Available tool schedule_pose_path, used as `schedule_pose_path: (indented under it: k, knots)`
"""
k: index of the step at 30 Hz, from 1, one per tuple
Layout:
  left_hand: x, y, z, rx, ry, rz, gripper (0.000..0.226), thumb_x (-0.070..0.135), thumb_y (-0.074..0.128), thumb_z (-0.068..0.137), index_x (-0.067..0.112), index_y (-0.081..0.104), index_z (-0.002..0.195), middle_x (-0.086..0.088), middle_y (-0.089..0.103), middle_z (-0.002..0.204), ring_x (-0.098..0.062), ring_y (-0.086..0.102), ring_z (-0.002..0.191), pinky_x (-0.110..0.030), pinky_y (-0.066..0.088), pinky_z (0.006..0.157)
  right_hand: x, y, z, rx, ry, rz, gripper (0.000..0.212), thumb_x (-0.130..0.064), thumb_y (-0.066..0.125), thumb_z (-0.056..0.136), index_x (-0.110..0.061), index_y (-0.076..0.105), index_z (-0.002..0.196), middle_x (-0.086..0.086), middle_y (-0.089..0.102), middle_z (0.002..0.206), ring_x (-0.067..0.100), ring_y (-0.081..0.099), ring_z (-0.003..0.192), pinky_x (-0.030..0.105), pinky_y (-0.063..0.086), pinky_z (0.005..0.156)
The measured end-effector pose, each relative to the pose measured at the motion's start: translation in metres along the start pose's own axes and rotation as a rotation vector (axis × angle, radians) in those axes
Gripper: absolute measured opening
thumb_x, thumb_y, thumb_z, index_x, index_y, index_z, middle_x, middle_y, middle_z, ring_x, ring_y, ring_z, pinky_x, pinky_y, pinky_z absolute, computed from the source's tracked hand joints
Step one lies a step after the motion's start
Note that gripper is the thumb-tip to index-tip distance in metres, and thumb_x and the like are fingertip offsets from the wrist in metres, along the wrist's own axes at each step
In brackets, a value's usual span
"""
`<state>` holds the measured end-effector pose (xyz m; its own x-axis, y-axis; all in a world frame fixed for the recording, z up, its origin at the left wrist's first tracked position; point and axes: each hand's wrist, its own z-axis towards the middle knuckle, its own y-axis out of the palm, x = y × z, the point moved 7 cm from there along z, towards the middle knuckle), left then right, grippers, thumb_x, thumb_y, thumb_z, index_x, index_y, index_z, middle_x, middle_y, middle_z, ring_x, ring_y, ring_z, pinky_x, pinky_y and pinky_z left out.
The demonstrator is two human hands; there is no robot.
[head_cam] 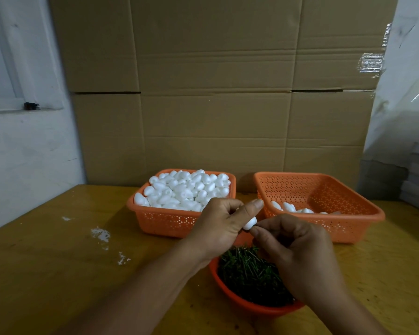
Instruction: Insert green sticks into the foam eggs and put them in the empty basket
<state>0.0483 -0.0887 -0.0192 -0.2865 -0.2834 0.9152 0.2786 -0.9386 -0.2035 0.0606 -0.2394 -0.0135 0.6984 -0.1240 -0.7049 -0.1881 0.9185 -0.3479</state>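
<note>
Both hands are up together over the middle of the table: the left hand (221, 228) has its fingers curled round a white foam egg (250, 223), thumb stretched along the top, only the rounded end of the egg peeking out. Right up against that end, the right hand (298, 252) comes in with fingertips pinched tight, touching the egg (whatever it pinches is too small and hidden to make out, so no stick can be seen there). Directly below the hands sits an orange bowl (228, 285) heaped with dark green sticks (248, 272), the right wrist crossing over its far side. Beyond the left hand, an orange perforated basket (165, 221) is piled high with loose foam eggs (186, 188). Just beside it, to the right, stands a second orange basket (348, 228), mostly bare inside, with a few eggs (289, 207) lying along its near wall. All of it rests on a yellowish wooden table (58, 262) flecked with white marks on the left, and a wall of stacked cardboard boxes (215, 93) rises behind the baskets.
</note>
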Motion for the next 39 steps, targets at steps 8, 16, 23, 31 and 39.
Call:
schedule_pose_path:
  k: [8, 16, 23, 31, 39]
  knots:
    - [0.004, 0.003, -0.003, 0.016, -0.037, -0.111, 0.055, 0.055, 0.070, 0.078, 0.000, 0.070, 0.080, 0.001, 0.057, 0.055, -0.009, 0.048, 0.048, -0.018, 0.040, 0.046, 0.016, -0.003, 0.004, 0.047, 0.113, 0.106, 0.014, -0.015, 0.076, 0.086, -0.025, 0.075, 0.076, -0.002, 0.074, 0.066, 0.015, 0.070, 0.055, 0.030, 0.058, 0.053]
    - [0.002, 0.009, -0.005, -0.083, -0.084, -0.243, 0.014, 0.018, 0.069, 0.095, 0.005, 0.075, 0.092, 0.003, 0.059, 0.065, -0.007, 0.050, 0.054, -0.016, 0.036, 0.045, 0.024, -0.002, 0.005, 0.052, 0.155, 0.188, 0.014, -0.006, 0.070, 0.090, -0.018, 0.075, 0.086, 0.000, 0.076, 0.072, 0.015, 0.071, 0.055, 0.019, 0.054, 0.050]
    - [0.010, 0.007, -0.007, -0.091, -0.017, -0.115, 0.014, 0.028, 0.067, 0.097, 0.022, 0.075, 0.087, 0.006, 0.054, 0.064, -0.006, 0.047, 0.055, -0.017, 0.038, 0.048, 0.022, -0.003, 0.004, 0.060, 0.122, 0.176, 0.013, -0.009, 0.070, 0.090, -0.020, 0.075, 0.086, -0.002, 0.076, 0.072, 0.013, 0.071, 0.056, 0.020, 0.054, 0.050]
    - [0.014, 0.008, -0.009, -0.098, 0.012, -0.072, 0.020, 0.027, 0.063, 0.099, 0.028, 0.073, 0.081, 0.005, 0.052, 0.063, -0.009, 0.044, 0.055, -0.020, 0.036, 0.048, 0.016, -0.003, 0.004, 0.055, 0.095, 0.177, 0.014, -0.009, 0.070, 0.090, -0.020, 0.075, 0.083, -0.001, 0.076, 0.071, 0.013, 0.071, 0.057, 0.018, 0.053, 0.051]
    - [0.017, 0.009, -0.011, -0.098, 0.038, -0.067, 0.019, 0.026, 0.062, 0.101, 0.027, 0.072, 0.084, 0.009, 0.050, 0.058, -0.008, 0.043, 0.054, -0.020, 0.036, 0.048, 0.012, -0.004, 0.001, 0.093, 0.063, 0.166, 0.015, -0.008, 0.071, 0.089, -0.022, 0.075, 0.083, -0.004, 0.076, 0.072, 0.011, 0.070, 0.056, 0.018, 0.054, 0.051]
